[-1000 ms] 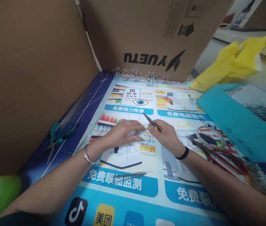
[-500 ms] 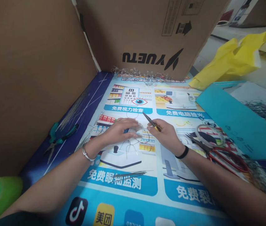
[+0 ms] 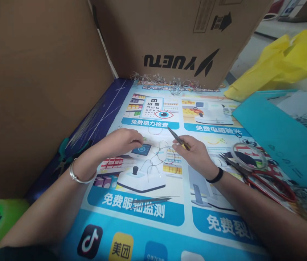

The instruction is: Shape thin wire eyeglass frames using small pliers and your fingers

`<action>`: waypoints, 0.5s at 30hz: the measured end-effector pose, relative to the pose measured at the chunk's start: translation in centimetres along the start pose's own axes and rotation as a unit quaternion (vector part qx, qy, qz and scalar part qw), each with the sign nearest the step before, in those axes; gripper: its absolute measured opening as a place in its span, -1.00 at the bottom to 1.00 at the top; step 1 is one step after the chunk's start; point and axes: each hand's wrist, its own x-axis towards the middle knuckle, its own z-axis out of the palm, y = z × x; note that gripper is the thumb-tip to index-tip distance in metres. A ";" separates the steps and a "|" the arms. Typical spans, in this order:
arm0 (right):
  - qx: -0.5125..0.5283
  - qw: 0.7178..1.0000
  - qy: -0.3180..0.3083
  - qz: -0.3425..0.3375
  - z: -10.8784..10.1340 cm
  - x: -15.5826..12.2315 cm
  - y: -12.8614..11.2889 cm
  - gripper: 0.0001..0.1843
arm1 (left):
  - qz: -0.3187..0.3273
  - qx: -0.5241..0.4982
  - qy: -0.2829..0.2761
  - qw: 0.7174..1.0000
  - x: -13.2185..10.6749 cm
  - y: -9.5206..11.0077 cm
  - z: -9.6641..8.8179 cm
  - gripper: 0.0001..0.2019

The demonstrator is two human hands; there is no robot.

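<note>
Right hand (image 3: 190,146) grips one pair of yellow-handled pliers (image 3: 177,135); left hand (image 3: 125,140) curls, contents hidden. Bent wires (image 3: 156,159) lie between one teal-handled pliers (image 3: 63,159) and one red-handled scissors (image 3: 247,174).

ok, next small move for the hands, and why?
Probably bring the left hand over to steady the wire loop: it sits off to one side, while the right hand holds the pointed tool right beside the loop.

The view is directed forward and down from the head. Left hand (image 3: 122,142) and right hand (image 3: 195,154) are seen at close range.
</note>
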 end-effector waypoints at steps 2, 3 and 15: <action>0.001 1.000 -0.003 0.001 0.0 0.0 -0.1 -0.81 | 0.002 -0.001 -0.033 0.999 -0.3 0.1 -0.3 -0.78; -0.002 1.000 -0.004 0.002 0.0 0.0 -0.1 -0.81 | 0.001 -0.004 -0.046 0.999 -0.3 0.3 -0.1 -0.79; -0.032 0.999 -0.013 -0.003 -0.2 0.1 -0.3 -0.80 | -0.008 0.141 -0.072 0.987 -0.4 3.9 3.6 -0.78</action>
